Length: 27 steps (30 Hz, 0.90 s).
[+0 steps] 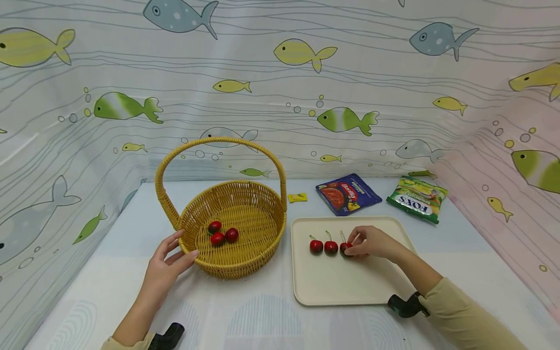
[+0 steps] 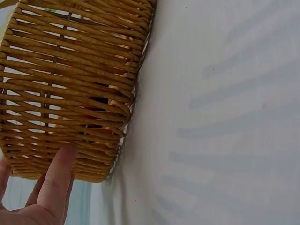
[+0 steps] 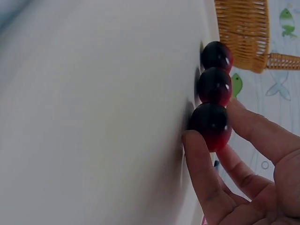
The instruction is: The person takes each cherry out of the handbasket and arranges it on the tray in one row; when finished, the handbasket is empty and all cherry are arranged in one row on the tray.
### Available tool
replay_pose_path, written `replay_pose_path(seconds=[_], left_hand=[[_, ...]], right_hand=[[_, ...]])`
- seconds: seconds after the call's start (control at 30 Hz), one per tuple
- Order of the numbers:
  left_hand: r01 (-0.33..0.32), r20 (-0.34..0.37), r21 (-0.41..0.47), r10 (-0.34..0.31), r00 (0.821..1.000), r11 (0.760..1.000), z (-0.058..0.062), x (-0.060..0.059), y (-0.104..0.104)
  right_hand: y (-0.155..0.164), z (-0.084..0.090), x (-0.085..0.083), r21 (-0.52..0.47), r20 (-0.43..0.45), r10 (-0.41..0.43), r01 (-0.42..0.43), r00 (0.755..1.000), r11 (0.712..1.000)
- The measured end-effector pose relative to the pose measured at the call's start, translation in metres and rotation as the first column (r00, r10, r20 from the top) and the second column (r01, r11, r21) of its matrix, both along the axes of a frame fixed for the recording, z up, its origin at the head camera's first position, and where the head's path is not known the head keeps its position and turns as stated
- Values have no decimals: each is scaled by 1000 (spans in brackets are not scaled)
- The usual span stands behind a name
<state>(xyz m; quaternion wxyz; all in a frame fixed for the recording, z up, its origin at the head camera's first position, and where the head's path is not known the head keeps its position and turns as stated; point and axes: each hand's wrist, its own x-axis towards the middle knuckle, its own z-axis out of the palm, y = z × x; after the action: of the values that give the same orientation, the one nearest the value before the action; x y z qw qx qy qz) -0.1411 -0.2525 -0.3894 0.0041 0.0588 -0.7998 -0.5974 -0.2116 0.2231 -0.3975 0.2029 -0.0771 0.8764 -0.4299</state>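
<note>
Your right hand [image 1: 372, 243]: it is on the tray [image 1: 350, 287], with the thumb and fingers closed in a pinch on one cherry [image 3: 211, 124].
Held cherry: it is the one at the right end of a row of three and it sits down on the tray.
Other two cherries [image 1: 323, 246]: they lie on the tray just left of the held one, side by side, stems sticking up. In the right wrist view the three look like they touch.
Your left hand [image 1: 164, 270]: the fingers are straight and spread, and they rest on the outside wall of the basket [image 1: 245, 262], on its left front side. It is not gripping anything.
Basket: it is woven, yellow-brown, with a tall handle, and it stands just left of the tray.
Cherries in the basket [image 1: 222, 234]: three of them lie close together on the basket floor, toward its left side.
Blue packet [image 1: 347, 193]: it lies flat behind the tray.
Green packet [image 1: 417, 198]: it lies behind the tray too, toward its right back corner.
Small yellow candy [image 1: 297, 197]: it lies behind the tray, near its left back corner and close to the basket.
</note>
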Motion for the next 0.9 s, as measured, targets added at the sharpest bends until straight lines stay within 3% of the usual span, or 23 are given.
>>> replay_pose_path(seconds=[0.47, 0.7, 0.9], left_hand=[[-1, -4, 2, 1, 1000, 1000, 0, 0, 0], [0, -6, 6, 0, 1000, 1000, -1, 0, 1], [-1, -1, 7, 1, 1000, 1000, -1, 0, 0]], right_hand=[[4, 10, 1, 7, -40, 53, -52, 998, 999], [2, 39, -1, 37, -127, 88, -84, 988, 996], [-13, 70, -5, 78, -244, 149, -134, 958, 988]])
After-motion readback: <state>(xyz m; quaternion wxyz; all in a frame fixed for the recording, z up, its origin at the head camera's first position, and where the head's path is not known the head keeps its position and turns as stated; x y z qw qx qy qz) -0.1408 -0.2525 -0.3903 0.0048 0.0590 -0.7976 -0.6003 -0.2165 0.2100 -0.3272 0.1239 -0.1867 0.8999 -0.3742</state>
